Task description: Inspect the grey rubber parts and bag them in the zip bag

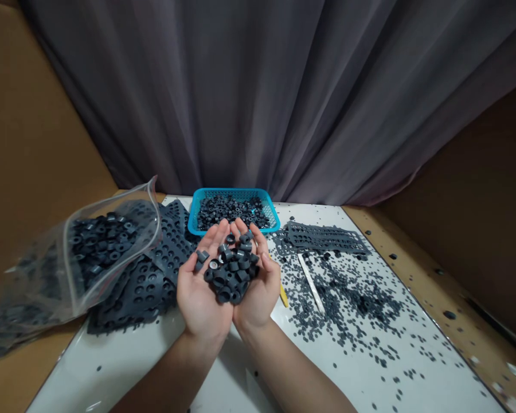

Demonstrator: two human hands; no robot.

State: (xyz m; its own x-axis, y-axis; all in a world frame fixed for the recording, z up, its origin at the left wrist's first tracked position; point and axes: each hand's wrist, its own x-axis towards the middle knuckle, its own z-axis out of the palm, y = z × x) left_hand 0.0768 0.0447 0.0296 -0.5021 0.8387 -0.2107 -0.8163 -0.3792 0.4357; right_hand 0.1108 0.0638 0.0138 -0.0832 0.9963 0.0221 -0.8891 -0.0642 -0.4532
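Head view: left hand [202, 287] and right hand [258, 289] open, cupped side by side, palms up, cradling a loose heap of dark rings [231, 269]; probably light, rubbery and quick to roll, so best scooped from beneath.

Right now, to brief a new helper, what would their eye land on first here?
First come the cupped bare left hand and right hand at the centre, holding a heap of dark grey rubber rings. Just beyond them sits a turquoise plastic mesh basket, and at left a clear zip-top plastic bag of similar rings lies over punched dark rubber sheets.
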